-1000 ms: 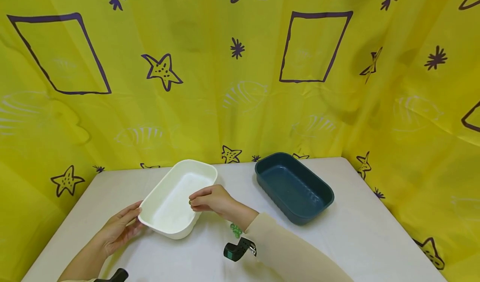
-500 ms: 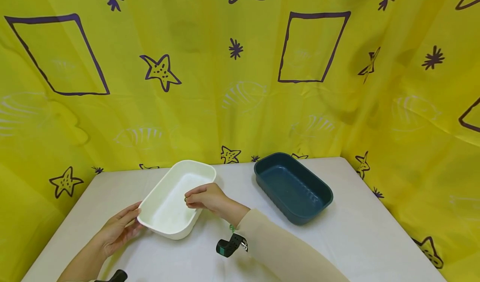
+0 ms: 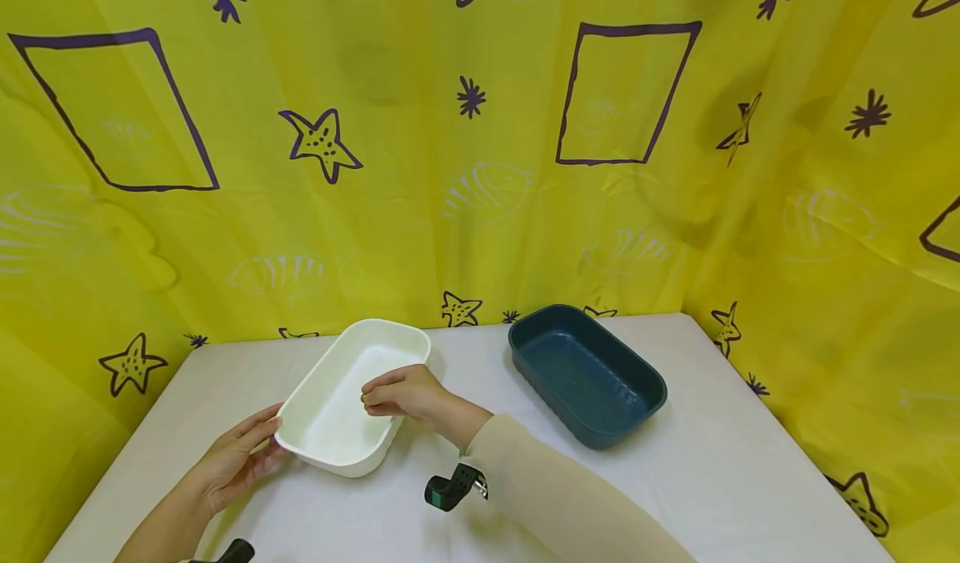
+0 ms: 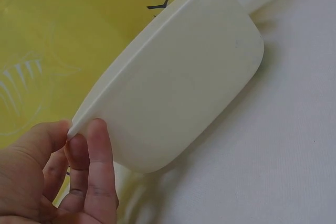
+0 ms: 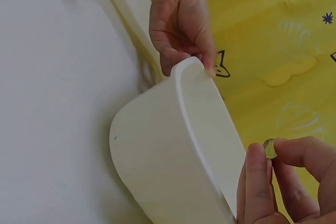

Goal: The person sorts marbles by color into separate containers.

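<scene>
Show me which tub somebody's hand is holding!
The white tub, on the left in the head view. The left hand pinches its rim; the dark blue-green tub farther right has no hand on it.

The white rectangular plastic tub (image 4: 173, 82) at left looks smooth and matt, the dark teal rectangular plastic tub (image 3: 581, 376) at right glossy inside. The small round yellow-green piece (image 5: 270, 149) looks glassy. The white tablecloth (image 3: 735, 438) is matt; the far yellow curtain (image 3: 397, 230), faintly shiny.
</scene>
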Tool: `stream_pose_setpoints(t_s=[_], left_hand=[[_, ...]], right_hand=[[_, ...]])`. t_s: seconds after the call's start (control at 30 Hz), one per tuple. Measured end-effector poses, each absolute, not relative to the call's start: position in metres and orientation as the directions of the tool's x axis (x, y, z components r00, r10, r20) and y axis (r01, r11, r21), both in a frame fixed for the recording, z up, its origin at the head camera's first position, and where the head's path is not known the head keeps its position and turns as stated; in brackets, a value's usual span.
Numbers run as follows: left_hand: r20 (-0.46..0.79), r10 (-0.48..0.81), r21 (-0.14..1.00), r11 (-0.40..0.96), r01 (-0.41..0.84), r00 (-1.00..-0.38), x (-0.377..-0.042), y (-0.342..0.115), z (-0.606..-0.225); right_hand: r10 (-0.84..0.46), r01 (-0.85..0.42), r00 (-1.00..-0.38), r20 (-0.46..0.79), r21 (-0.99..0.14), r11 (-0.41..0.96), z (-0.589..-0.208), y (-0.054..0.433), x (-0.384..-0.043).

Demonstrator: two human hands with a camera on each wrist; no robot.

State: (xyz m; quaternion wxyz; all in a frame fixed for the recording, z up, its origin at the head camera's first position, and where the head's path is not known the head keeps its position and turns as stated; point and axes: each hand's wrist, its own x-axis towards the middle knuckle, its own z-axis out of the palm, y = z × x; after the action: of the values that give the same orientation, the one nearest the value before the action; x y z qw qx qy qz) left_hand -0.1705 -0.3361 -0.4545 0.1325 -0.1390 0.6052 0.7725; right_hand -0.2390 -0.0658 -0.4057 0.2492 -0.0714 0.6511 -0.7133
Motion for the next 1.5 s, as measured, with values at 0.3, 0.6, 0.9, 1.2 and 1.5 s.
stream_pose_setpoints(t_s=[0.3,0.6,0.9,1.2,1.5], left_hand=[[-0.354,0.031,0.902,-0.254,-0.350,-0.935,-0.171,-0.335,-0.455],[-0.360,0.032,0.895,-0.270,-0.355,-0.933,-0.171,-0.335,-0.454],[-0.366,0.044,0.890,-0.274,-0.364,-0.929,-0.172,-0.335,-0.454],[-0.376,0.033,0.887,-0.275,-0.371,-0.926,-0.170,-0.335,-0.454],[-0.370,0.031,0.889,-0.277,-0.363,-0.929,-0.171,-0.336,-0.454]], right_hand=[[-0.412,0.284,-0.875,-0.256,-0.959,-0.007,-0.408,-0.076,-0.241],[-0.404,0.321,-0.861,-0.310,-0.946,0.041,-0.407,-0.088,-0.245],[-0.409,0.353,-0.837,-0.364,-0.930,0.105,-0.406,-0.099,-0.250],[-0.423,0.320,-0.827,-0.370,-0.929,0.186,-0.405,-0.107,-0.249],[-0.384,0.303,-0.850,-0.362,-0.930,0.207,-0.405,-0.110,-0.249]])
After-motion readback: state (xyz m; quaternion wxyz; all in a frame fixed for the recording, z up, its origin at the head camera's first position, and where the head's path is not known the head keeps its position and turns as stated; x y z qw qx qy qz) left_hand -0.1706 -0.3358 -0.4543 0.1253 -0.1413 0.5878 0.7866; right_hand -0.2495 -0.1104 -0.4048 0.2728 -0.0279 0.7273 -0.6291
